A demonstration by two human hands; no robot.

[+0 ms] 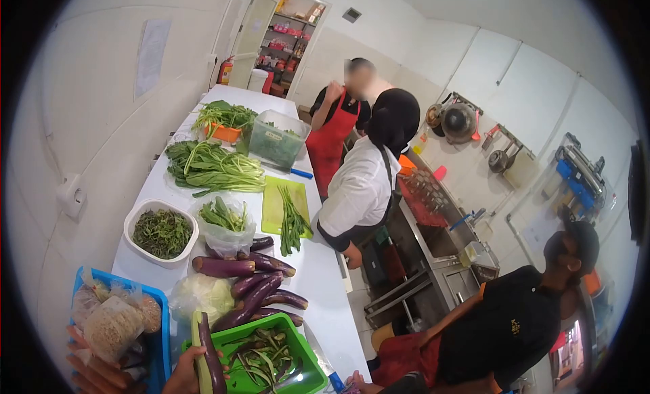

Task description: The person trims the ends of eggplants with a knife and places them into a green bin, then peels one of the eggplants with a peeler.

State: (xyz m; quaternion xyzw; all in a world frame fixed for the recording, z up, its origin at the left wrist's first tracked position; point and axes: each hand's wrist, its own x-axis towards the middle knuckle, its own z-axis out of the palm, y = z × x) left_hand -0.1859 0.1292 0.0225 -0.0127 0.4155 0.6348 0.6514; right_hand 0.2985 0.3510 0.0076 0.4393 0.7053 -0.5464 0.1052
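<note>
My left hand point(183, 375) is wrapped round a partly peeled eggplant point(216, 361), held upright at the left edge of a green tray. Pale flesh shows along one side of it, dark purple skin along the other. Long strips of peel point(261, 360) lie inside the green tray point(306, 341). At the bottom edge my right hand point(360, 382) is closed, with something small and purplish at its fingers that I cannot make out. Beside that hand lies a knife point(336, 380) with a blue handle. Several whole eggplants point(254, 300) are heaped beyond the tray.
Left of the tray are a blue crate point(164, 319) of bagged food and carrots, and wrapped cabbage point(203, 299). Farther up the white table point(145, 191) are a white tub point(135, 248), leafy greens point(210, 167) and a green cutting board point(272, 208). Three people stand along the right.
</note>
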